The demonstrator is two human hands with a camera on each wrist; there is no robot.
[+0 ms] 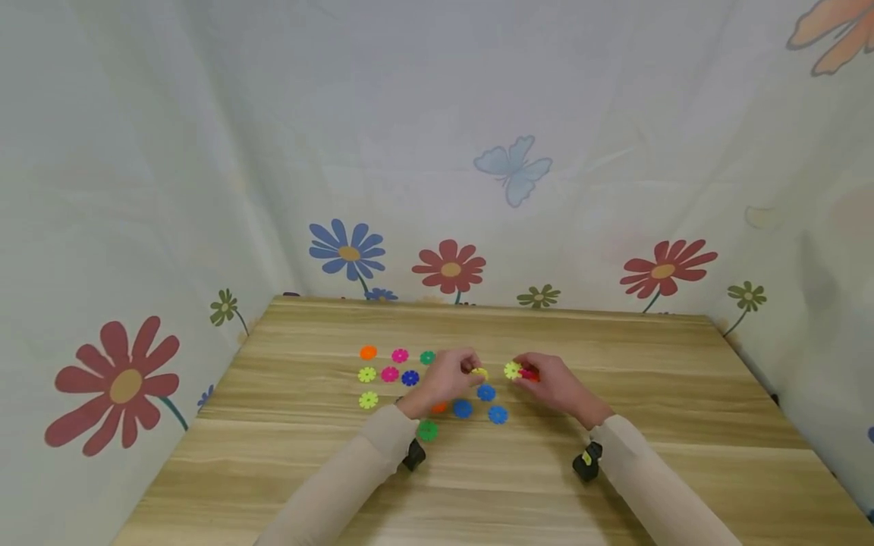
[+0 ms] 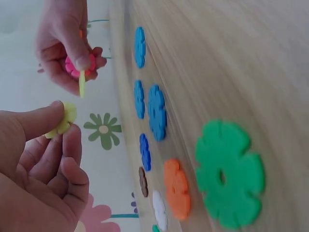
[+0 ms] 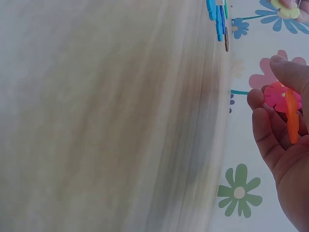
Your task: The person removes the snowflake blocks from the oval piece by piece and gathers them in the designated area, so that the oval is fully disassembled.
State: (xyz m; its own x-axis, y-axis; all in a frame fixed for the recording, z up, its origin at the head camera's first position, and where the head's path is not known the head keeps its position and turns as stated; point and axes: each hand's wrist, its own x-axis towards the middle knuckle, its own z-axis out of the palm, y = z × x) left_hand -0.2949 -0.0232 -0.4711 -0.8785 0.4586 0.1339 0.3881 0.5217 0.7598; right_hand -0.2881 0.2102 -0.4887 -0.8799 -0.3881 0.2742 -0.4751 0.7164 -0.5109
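Observation:
My left hand pinches a yellow notched, flower-shaped plastic disc between thumb and fingertip. To its right, my right hand grips a small cluster of joined discs. In that cluster a pink disc meets an orange disc set crosswise to it, and a yellow disc sticks out toward the left hand. Both hands are raised above the tabletop, a short gap apart. Part of the cluster is covered by the right thumb and fingers.
Several loose discs lie flat on the wooden table, mostly left of and below the hands: blue discs, a green disc, pink discs, an orange disc. A flower-printed curtain surrounds the table.

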